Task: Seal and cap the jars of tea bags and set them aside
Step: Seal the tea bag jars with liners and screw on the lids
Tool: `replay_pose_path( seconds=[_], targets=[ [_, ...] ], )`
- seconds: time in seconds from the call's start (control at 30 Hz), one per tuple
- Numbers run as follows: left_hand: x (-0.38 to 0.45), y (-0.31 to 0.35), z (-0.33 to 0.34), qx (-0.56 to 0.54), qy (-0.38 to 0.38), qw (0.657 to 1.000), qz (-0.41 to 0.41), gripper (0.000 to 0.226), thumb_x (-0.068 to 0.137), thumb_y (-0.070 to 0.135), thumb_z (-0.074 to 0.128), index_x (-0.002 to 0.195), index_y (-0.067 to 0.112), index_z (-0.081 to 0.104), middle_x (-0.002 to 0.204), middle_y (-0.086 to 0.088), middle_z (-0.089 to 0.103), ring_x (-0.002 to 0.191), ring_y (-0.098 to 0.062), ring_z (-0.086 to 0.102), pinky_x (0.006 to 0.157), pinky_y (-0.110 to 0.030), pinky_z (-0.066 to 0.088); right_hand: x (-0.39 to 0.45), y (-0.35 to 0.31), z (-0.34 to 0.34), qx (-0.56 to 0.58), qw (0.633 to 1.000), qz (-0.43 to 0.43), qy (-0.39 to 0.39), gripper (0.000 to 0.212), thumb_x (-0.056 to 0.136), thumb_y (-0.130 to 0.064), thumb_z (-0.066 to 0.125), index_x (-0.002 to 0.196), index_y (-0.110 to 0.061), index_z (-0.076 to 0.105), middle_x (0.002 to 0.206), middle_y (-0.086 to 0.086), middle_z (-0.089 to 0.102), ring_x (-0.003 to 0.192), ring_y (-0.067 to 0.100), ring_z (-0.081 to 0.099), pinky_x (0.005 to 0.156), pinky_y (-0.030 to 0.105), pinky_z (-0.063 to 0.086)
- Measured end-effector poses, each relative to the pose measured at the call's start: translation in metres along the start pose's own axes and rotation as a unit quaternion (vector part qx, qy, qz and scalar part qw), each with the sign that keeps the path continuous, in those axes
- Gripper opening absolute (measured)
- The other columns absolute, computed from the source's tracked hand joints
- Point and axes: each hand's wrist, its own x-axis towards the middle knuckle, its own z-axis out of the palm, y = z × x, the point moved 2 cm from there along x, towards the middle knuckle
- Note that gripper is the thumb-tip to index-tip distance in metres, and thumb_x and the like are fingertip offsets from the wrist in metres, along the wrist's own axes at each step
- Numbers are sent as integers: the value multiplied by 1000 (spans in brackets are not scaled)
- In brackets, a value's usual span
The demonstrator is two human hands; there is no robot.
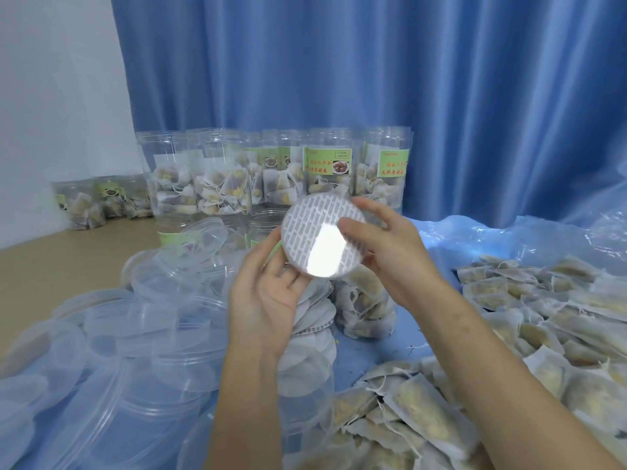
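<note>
A round silver foil seal (pixel 322 235) with printed text is held up in front of me, tilted toward the camera. My left hand (pixel 268 293) supports its lower left edge with curled fingers. My right hand (pixel 383 245) pinches its right edge, thumb on the foil face. Just below the seal stands an open clear jar of tea bags (pixel 366 307), partly hidden by both hands. A stack of white seal discs (pixel 312 330) lies under my left hand.
Clear plastic lids (pixel 142 334) are heaped at the left. Filled, labelled jars (pixel 325 171) stand in rows at the back before a blue curtain. Loose tea bags (pixel 543 320) cover the blue sheet at the right and front.
</note>
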Motion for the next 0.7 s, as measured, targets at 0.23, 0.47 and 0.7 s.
replay_pose_path(
  seconds=[0.23,0.47,0.7],
  targets=[
    [2,-14,9,35,1,999,1,44,78,10,59,121,12,56,103,-9,69,92,-20,66,73,-29,58,-9,13,11,-417,882,-198,-96,86,61,-59,77,135,-43,38,141,-8,22,126,0,19,105,22,20],
    [-2,-23,14,80,-27,994,-64,45,76,24,62,118,7,59,110,-11,70,101,-30,68,80,-40,58,8,-4,-19,-481,838,-248,61,77,64,-68,63,135,-49,39,143,0,32,134,18,30,108,33,30],
    [3,-18,4,44,46,998,-12,38,75,20,60,110,8,60,99,-10,73,84,-23,70,71,-32,59,50,0,-34,-611,789,-44,-53,68,59,-78,55,123,-54,51,136,3,49,126,19,45,104,34,36]
  ],
)
